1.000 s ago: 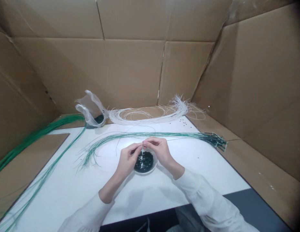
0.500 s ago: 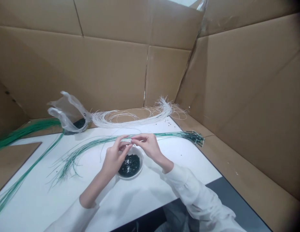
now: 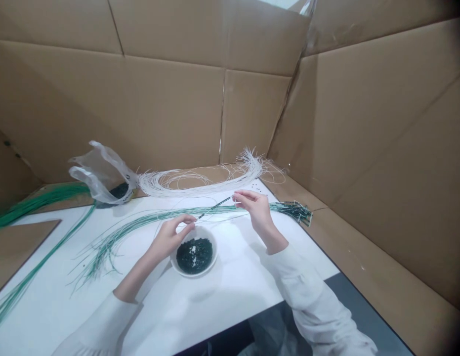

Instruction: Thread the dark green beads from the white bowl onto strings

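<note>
Green strands (image 3: 40, 198): a thick bundle at the left edge, ten o'clock from the bowl.
Plastic bag (image 3: 104, 173): open, dark beads (image 3: 119, 191) inside, also toward ten o'clock.
Left hand (image 3: 169, 238): fingers pinched nearly closed on the lower end of the beaded strand, just off the bowl's eleven o'clock rim.
Bowl (image 3: 214, 259): white, holding dark green beads, upright on the white surface (image 3: 230, 282).
White strands (image 3: 200, 190): loosely looped, at twelve o'clock.
Beaded strand (image 3: 216, 205): slanting between both hands, at one o'clock.
Right hand (image 3: 258, 210): fingers closed on its upper end, at two o'clock; the short white piece there is perhaps thread.
Green bundle (image 3: 141, 220): spread behind the bowl, its dark end toward two o'clock.
</note>
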`<control>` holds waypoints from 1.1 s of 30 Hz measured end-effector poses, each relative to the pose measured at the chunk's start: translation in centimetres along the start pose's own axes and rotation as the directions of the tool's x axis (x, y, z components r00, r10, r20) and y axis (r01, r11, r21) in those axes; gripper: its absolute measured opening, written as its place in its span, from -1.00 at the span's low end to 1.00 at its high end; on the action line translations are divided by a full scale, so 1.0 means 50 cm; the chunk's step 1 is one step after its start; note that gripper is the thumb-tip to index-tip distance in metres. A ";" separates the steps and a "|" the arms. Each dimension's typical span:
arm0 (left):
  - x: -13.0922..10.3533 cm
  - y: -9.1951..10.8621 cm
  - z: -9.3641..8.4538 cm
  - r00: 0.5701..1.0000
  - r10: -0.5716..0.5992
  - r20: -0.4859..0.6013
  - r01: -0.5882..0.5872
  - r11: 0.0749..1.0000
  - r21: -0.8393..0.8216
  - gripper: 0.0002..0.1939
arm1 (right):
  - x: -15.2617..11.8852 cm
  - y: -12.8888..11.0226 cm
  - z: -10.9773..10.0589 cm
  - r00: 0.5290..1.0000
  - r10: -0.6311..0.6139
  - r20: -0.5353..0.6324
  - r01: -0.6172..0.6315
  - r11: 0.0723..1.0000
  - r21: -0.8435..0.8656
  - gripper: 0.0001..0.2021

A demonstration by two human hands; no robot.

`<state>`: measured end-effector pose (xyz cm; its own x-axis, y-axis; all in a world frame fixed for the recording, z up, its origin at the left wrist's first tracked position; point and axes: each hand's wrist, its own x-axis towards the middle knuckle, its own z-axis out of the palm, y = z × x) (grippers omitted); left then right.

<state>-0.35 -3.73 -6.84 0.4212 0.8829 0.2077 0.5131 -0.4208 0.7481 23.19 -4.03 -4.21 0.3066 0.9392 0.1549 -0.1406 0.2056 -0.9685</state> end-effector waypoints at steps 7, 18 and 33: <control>0.040 0.033 -0.014 1.000 -0.017 -0.013 0.016 0.996 -0.089 -0.68 | 0.025 0.031 -0.015 0.999 -0.015 -0.035 0.012 0.995 -0.097 -0.72; 0.097 0.065 -0.001 0.992 0.125 0.001 -0.125 0.989 0.084 -0.66 | -0.012 0.009 0.030 0.735 -0.404 0.544 0.659 0.617 -0.431 -0.58; 0.097 0.059 -0.052 0.989 0.079 0.124 -0.084 0.996 0.041 -0.65 | 0.030 -0.009 0.033 0.696 -0.122 0.707 0.599 0.642 -0.479 -0.74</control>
<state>1.27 -0.16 -1.98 0.5501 0.8141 0.1861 0.5056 -0.5020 0.7016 22.16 -2.27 -3.21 -0.4352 0.8236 0.3638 0.5445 0.5625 -0.6221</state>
